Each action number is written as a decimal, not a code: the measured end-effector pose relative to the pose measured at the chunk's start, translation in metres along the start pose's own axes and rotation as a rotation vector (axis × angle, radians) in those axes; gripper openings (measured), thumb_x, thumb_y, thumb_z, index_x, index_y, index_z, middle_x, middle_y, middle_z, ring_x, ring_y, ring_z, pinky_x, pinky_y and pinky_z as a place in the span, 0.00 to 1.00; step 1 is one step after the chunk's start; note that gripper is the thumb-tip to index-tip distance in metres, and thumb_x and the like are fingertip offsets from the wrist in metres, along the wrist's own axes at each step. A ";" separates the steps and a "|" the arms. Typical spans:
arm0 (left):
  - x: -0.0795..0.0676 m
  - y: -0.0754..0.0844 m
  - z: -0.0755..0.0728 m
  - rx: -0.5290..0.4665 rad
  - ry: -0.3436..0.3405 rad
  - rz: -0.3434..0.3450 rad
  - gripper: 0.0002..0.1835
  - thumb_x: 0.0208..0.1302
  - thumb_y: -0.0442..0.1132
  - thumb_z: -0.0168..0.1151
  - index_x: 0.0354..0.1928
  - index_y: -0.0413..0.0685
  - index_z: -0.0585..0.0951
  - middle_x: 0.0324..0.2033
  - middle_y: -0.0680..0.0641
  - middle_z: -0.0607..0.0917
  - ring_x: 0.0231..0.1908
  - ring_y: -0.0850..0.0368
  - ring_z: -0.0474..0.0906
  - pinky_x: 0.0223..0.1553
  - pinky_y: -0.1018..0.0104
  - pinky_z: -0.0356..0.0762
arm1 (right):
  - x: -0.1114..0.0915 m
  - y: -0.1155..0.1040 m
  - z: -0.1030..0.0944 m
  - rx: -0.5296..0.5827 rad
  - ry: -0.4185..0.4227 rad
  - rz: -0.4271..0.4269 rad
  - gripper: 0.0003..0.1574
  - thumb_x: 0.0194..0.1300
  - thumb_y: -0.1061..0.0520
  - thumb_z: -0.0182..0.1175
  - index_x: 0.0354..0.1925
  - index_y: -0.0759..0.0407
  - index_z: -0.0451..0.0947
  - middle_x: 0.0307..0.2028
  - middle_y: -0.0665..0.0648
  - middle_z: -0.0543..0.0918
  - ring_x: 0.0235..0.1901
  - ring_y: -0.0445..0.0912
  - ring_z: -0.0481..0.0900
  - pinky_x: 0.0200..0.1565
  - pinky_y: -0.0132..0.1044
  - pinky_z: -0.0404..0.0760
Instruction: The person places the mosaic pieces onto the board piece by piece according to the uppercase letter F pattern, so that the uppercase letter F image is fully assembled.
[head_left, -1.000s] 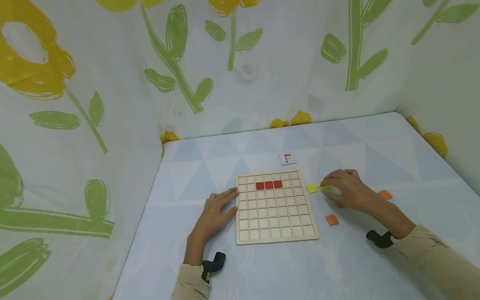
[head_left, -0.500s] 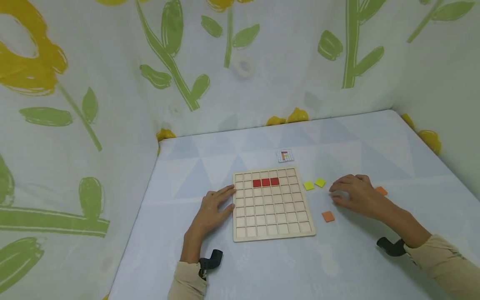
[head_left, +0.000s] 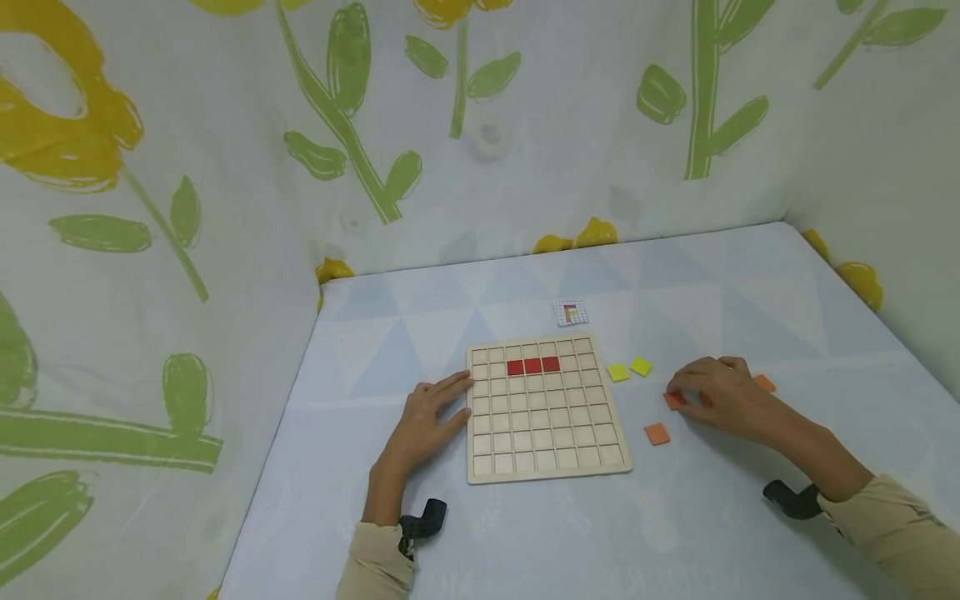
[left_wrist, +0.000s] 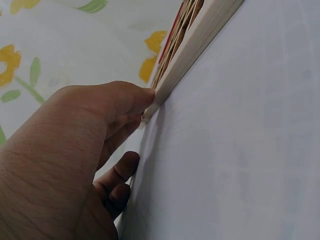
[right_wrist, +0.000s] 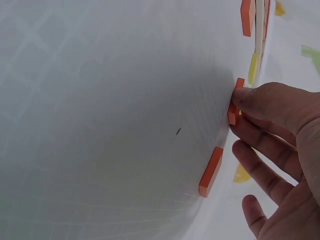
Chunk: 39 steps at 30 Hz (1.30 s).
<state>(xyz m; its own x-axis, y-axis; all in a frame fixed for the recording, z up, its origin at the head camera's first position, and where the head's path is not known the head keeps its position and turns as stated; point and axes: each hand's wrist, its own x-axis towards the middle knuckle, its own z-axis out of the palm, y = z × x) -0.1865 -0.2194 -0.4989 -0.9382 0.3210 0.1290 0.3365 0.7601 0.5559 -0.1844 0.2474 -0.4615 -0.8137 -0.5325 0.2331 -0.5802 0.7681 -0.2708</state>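
A wooden grid board [head_left: 550,433] lies on the table with three red tiles [head_left: 532,366] side by side in one of its upper rows. My left hand [head_left: 426,425] rests at the board's left side, its fingers extended and fingertips on the edge; the left wrist view shows a finger against the wooden rim [left_wrist: 200,42]. To the right of the board, my right hand [head_left: 723,396] pinches an orange tile [right_wrist: 235,102] by its thumb and fingertips, low over the table. A second orange tile [right_wrist: 211,172] lies beside that hand.
Two yellow tiles [head_left: 628,370] lie by the board's upper right edge. One orange tile [head_left: 657,433] is below them, and another orange tile [head_left: 764,382] sits behind the right wrist. A small pattern card [head_left: 572,312] lies beyond the board. Flower-printed cloth [head_left: 540,183] walls the table.
My right hand has left a yellow tile beside the other yellow one, moved right and taken hold of an orange tile. The left hand stays at the board's edge.
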 end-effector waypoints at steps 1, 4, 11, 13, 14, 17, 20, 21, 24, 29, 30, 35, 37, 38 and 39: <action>0.000 0.000 0.000 0.000 0.001 0.004 0.27 0.69 0.48 0.61 0.69 0.58 0.75 0.70 0.61 0.70 0.56 0.49 0.69 0.55 0.47 0.64 | 0.000 0.000 0.000 0.004 0.000 -0.002 0.15 0.51 0.63 0.75 0.36 0.47 0.85 0.42 0.52 0.85 0.47 0.55 0.78 0.48 0.64 0.62; 0.000 0.001 -0.001 -0.002 0.002 0.006 0.27 0.69 0.48 0.61 0.70 0.57 0.75 0.70 0.60 0.70 0.56 0.49 0.69 0.55 0.47 0.64 | 0.000 0.000 -0.001 0.007 0.011 -0.016 0.16 0.49 0.64 0.76 0.36 0.47 0.85 0.41 0.51 0.85 0.47 0.55 0.78 0.48 0.64 0.62; 0.000 0.000 0.000 0.001 0.001 0.009 0.27 0.69 0.49 0.61 0.70 0.59 0.74 0.70 0.61 0.69 0.56 0.49 0.68 0.55 0.47 0.64 | 0.003 0.000 -0.002 -0.012 0.019 -0.020 0.17 0.48 0.63 0.78 0.35 0.47 0.85 0.40 0.50 0.85 0.46 0.53 0.78 0.48 0.64 0.62; 0.000 -0.001 -0.001 0.002 -0.001 0.014 0.27 0.70 0.49 0.61 0.70 0.59 0.74 0.70 0.61 0.69 0.56 0.49 0.69 0.55 0.47 0.64 | 0.004 0.000 -0.002 -0.016 0.035 -0.023 0.17 0.47 0.62 0.79 0.34 0.47 0.85 0.39 0.50 0.85 0.45 0.53 0.78 0.48 0.65 0.62; 0.000 -0.001 -0.001 0.001 -0.002 0.017 0.27 0.70 0.49 0.61 0.70 0.59 0.74 0.70 0.61 0.69 0.55 0.49 0.69 0.55 0.47 0.64 | 0.004 0.001 -0.002 -0.017 0.048 -0.029 0.17 0.46 0.62 0.79 0.34 0.47 0.85 0.39 0.50 0.85 0.45 0.53 0.78 0.48 0.65 0.62; 0.000 -0.001 -0.001 0.000 -0.001 0.027 0.27 0.70 0.48 0.60 0.70 0.57 0.75 0.70 0.60 0.70 0.55 0.49 0.69 0.55 0.47 0.64 | 0.006 0.000 -0.001 -0.022 0.091 -0.062 0.19 0.44 0.62 0.80 0.34 0.46 0.85 0.38 0.50 0.85 0.44 0.52 0.78 0.47 0.64 0.63; 0.000 -0.001 -0.001 0.003 -0.004 0.027 0.27 0.70 0.48 0.60 0.70 0.57 0.74 0.70 0.59 0.70 0.54 0.49 0.69 0.54 0.48 0.64 | 0.009 -0.001 0.000 -0.024 0.113 -0.086 0.20 0.43 0.63 0.80 0.34 0.46 0.85 0.38 0.49 0.85 0.43 0.51 0.78 0.46 0.64 0.63; 0.000 -0.002 0.000 0.005 -0.005 0.026 0.27 0.70 0.48 0.60 0.70 0.57 0.74 0.70 0.59 0.70 0.54 0.49 0.69 0.54 0.48 0.64 | 0.010 -0.002 0.000 -0.020 0.114 -0.091 0.20 0.44 0.63 0.80 0.34 0.47 0.85 0.38 0.49 0.85 0.44 0.51 0.78 0.46 0.63 0.63; -0.001 -0.002 0.001 0.005 0.000 0.024 0.27 0.70 0.48 0.60 0.70 0.57 0.74 0.70 0.59 0.70 0.54 0.49 0.69 0.54 0.48 0.64 | 0.013 -0.006 -0.002 -0.002 0.095 -0.079 0.18 0.46 0.63 0.79 0.35 0.47 0.85 0.40 0.49 0.85 0.45 0.51 0.78 0.47 0.63 0.62; 0.000 -0.002 0.001 -0.002 0.005 0.030 0.27 0.70 0.47 0.61 0.70 0.56 0.75 0.70 0.59 0.70 0.57 0.48 0.69 0.56 0.46 0.64 | 0.018 -0.012 -0.003 0.023 0.056 -0.054 0.17 0.49 0.63 0.78 0.36 0.47 0.85 0.41 0.51 0.85 0.47 0.53 0.77 0.49 0.62 0.61; 0.000 -0.002 0.001 -0.004 0.008 0.032 0.27 0.70 0.47 0.61 0.69 0.56 0.75 0.70 0.59 0.70 0.58 0.48 0.69 0.56 0.46 0.64 | 0.019 -0.013 -0.003 0.022 0.051 -0.048 0.17 0.49 0.63 0.77 0.36 0.48 0.85 0.42 0.51 0.85 0.47 0.52 0.77 0.50 0.62 0.61; 0.000 -0.002 0.002 -0.008 0.014 0.037 0.27 0.69 0.47 0.61 0.69 0.56 0.75 0.70 0.58 0.71 0.56 0.49 0.69 0.55 0.47 0.64 | 0.025 -0.016 -0.003 0.030 0.020 -0.035 0.15 0.51 0.62 0.77 0.36 0.48 0.85 0.41 0.50 0.84 0.48 0.53 0.77 0.52 0.63 0.60; -0.001 -0.002 0.002 -0.003 0.012 0.038 0.27 0.69 0.48 0.61 0.69 0.56 0.75 0.70 0.58 0.71 0.55 0.50 0.69 0.54 0.47 0.64 | 0.028 -0.017 -0.003 0.031 0.015 -0.040 0.15 0.51 0.61 0.77 0.36 0.48 0.85 0.41 0.50 0.84 0.48 0.53 0.77 0.52 0.63 0.60; 0.000 -0.002 0.002 0.001 0.011 0.035 0.27 0.70 0.48 0.60 0.69 0.57 0.75 0.70 0.59 0.70 0.55 0.50 0.69 0.54 0.47 0.64 | 0.029 -0.018 -0.003 0.031 0.018 -0.047 0.15 0.51 0.61 0.77 0.36 0.47 0.85 0.41 0.50 0.84 0.47 0.52 0.77 0.52 0.63 0.61; -0.001 -0.002 0.001 0.001 0.011 0.034 0.27 0.70 0.49 0.60 0.69 0.57 0.75 0.70 0.59 0.70 0.55 0.50 0.69 0.54 0.47 0.64 | 0.031 -0.019 -0.003 0.032 0.021 -0.053 0.15 0.51 0.61 0.77 0.36 0.47 0.85 0.41 0.50 0.84 0.47 0.52 0.77 0.52 0.63 0.61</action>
<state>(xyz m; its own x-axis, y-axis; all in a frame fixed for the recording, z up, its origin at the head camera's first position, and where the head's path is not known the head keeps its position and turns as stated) -0.1865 -0.2204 -0.5009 -0.9271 0.3406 0.1566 0.3682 0.7495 0.5502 -0.1983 0.2172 -0.4467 -0.7814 -0.5640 0.2671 -0.6232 0.7276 -0.2869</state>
